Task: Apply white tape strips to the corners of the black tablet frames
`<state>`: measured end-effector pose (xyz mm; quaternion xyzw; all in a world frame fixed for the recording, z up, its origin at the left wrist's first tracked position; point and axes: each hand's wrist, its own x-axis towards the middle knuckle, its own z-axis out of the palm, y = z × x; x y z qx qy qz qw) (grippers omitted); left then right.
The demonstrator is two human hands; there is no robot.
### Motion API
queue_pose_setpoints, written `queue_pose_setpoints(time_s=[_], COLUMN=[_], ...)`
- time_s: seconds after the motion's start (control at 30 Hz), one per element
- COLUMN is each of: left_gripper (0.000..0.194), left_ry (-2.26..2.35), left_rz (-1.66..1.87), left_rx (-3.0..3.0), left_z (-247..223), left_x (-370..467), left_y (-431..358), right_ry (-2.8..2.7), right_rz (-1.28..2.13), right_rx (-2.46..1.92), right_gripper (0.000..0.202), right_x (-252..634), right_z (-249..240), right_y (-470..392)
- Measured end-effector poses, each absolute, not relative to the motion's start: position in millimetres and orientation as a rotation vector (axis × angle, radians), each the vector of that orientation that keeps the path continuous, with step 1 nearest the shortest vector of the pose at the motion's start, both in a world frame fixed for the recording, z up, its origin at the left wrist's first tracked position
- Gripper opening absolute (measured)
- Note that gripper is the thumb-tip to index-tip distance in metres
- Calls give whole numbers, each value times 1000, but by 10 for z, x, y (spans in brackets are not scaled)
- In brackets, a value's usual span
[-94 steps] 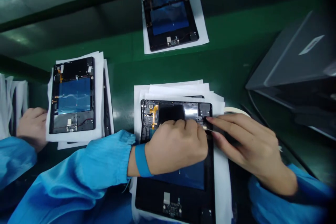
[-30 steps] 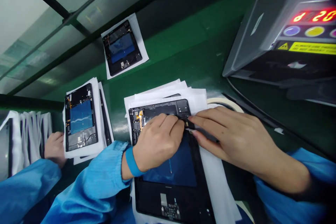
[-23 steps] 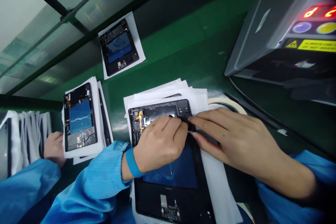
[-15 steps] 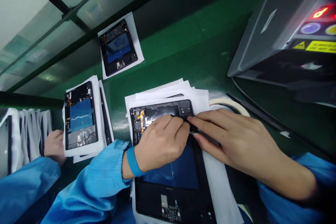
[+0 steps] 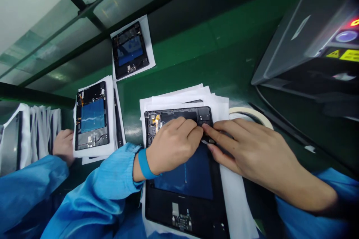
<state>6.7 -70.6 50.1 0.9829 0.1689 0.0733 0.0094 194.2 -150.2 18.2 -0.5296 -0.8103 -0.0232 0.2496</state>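
Observation:
An opened tablet (image 5: 185, 213) with a blue battery and exposed circuit boards lies on a stack of white sheets (image 5: 238, 201). My left hand (image 5: 174, 145), with a blue wristband, is over its upper half. Its fingers are curled closed near the camera corner, and whatever they pinch is hidden. From the right, my right hand (image 5: 252, 153) reaches to the same spot, thumb and index finger closing around a small dark part (image 5: 207, 136) at the tablet's right edge. I cannot make out what that part is. The fingertips of both hands nearly meet there.
A co-worker's hand (image 5: 64, 145) is at the left, beside another opened tablet (image 5: 94, 119) on sheets. A further tablet (image 5: 130, 50) lies farther back. Upright wrapped panels (image 5: 39, 130) stand far left. A tape roll (image 5: 252, 114), a cable and a grey machine (image 5: 291, 41) are on the right.
The whole view has shifted slightly, so the tablets and machine appear farther right. Both hands stay at the same corner of the tablet, with little visible movement.

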Motion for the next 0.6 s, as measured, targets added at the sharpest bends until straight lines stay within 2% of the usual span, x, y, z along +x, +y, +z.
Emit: queue_pose_setpoints(time_s=[0.3,0.6], left_gripper=[30,28], left_ry=[590,559], left_rz=[248,245], left_rx=[2828,2782], left_z=[496,470], left_x=[38,25], left_y=[-622,-570], right_ry=[-2270,-2153], right_rz=[-111,-122], right_rx=[-1381,-1488], right_gripper=[27,28], right_x=[1913,1874], right_z=[194,227], right_y=[-1521,-1526])
